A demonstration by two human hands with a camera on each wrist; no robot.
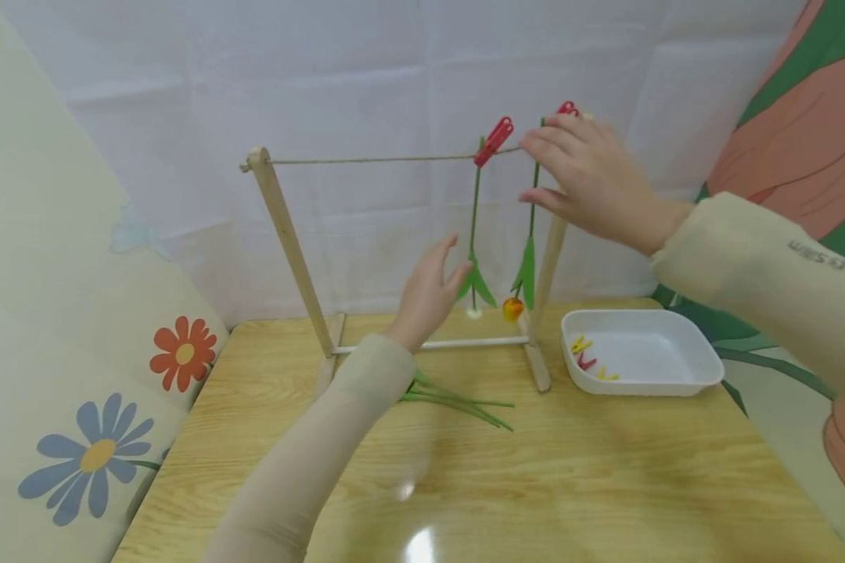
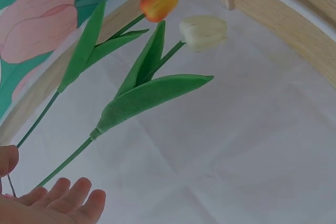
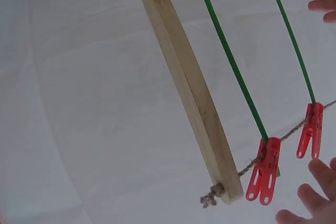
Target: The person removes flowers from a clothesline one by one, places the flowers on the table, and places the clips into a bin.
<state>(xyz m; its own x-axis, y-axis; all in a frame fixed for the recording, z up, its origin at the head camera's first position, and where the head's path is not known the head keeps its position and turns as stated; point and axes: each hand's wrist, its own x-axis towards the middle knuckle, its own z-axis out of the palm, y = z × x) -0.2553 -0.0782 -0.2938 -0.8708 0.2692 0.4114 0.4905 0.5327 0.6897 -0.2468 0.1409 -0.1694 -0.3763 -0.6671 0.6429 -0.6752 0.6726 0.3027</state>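
Two artificial tulips hang head down from a rope (image 1: 373, 159). A red clothespin (image 1: 493, 142) clips the stem of the white tulip (image 2: 203, 32). Another red clothespin (image 3: 266, 169), nearest the post, has the stem of the orange-yellow tulip (image 1: 512, 309). My right hand (image 1: 598, 168) is raised at the rope's right part, fingers extended and holding nothing, overlapping the second clothespin in the head view. Lower down, my left hand (image 1: 429, 293) holds nothing, its fingers loosely spread beside the white tulip's leaves. More green stems (image 1: 458, 399) lie on the table, partly hidden by my left forearm.
The rope runs between two wooden posts, the left one (image 1: 292, 246) in full view, with a white bar (image 1: 475, 342) low between them. Right of the stand, a white tray (image 1: 644, 387) holds yellow and red clothespins. A white cloth hangs behind.
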